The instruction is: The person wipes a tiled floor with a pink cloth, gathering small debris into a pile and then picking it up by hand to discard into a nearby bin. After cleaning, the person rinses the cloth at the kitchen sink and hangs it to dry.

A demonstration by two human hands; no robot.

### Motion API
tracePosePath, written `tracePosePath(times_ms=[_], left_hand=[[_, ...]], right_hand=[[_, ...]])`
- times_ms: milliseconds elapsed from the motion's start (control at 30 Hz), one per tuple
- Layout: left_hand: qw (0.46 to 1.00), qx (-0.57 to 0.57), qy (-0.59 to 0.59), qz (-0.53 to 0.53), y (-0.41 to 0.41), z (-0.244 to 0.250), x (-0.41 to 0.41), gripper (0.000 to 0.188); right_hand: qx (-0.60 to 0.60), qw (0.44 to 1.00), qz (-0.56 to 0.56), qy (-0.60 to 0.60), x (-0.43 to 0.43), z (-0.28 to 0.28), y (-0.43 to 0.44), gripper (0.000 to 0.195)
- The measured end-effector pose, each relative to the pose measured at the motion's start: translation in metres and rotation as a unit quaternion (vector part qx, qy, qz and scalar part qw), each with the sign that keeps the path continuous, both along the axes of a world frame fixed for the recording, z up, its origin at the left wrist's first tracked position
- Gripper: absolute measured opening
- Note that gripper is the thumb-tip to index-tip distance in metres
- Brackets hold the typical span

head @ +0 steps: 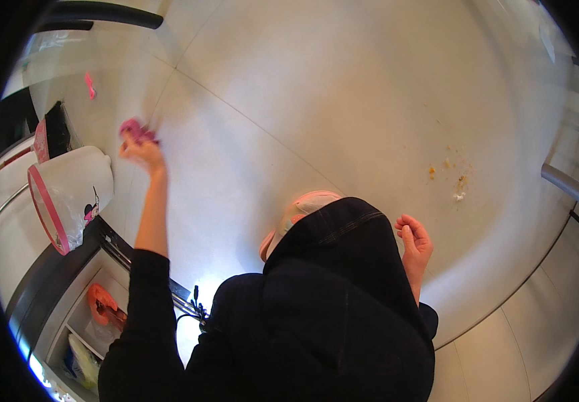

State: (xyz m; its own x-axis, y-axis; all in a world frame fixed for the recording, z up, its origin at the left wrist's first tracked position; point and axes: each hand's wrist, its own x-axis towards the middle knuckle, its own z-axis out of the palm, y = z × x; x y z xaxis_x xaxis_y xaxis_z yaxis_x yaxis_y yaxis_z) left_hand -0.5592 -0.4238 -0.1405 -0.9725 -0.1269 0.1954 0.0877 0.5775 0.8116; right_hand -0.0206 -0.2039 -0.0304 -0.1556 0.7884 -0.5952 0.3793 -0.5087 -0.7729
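My left hand is stretched out over the floor at the left, gripping a crumpled magenta item. Blur leaves its exact kind unclear. Near my right knee hangs my right hand, its fingers loosely bent and nothing visible in it. Yellow and white crumbs lie scattered on the pale tiled floor beyond that hand. A small bright pink object rests on the floor farther out past my left hand.
A white bin with a pink rim and clear liner stands at the left. Below it, an open compartment holds an orange item and plastic bags. Black tubular legs are at upper left; a grey bar is at right.
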Motion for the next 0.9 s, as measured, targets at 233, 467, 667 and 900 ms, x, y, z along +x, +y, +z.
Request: tracePosePath(times_ms=[233,467,667,900], left_hand=[[0.937,-0.314,0.138,-0.068,0.035,-0.06,-0.021,0.024],[0.879,-0.087,0.045,-0.467,0.226,-0.002,0.183,0.044],[0.817,0.181,-0.113,-0.536,0.307,0.01,0.264,0.049],[0.936,0.186,-0.023,-0.297,0.338,0.018,0.01,0.056]], right_hand=[[-0.065,0.997,-0.042,0.016,0.017,-0.025,-0.018,0.025],[-0.028,0.999,-0.013,0.044,-0.02,-0.014,-0.007,0.024],[0.037,0.999,0.018,0.018,-0.057,-0.004,0.027,0.023],[0.077,0.996,0.034,0.009,-0.077,0.002,0.07,0.019]])
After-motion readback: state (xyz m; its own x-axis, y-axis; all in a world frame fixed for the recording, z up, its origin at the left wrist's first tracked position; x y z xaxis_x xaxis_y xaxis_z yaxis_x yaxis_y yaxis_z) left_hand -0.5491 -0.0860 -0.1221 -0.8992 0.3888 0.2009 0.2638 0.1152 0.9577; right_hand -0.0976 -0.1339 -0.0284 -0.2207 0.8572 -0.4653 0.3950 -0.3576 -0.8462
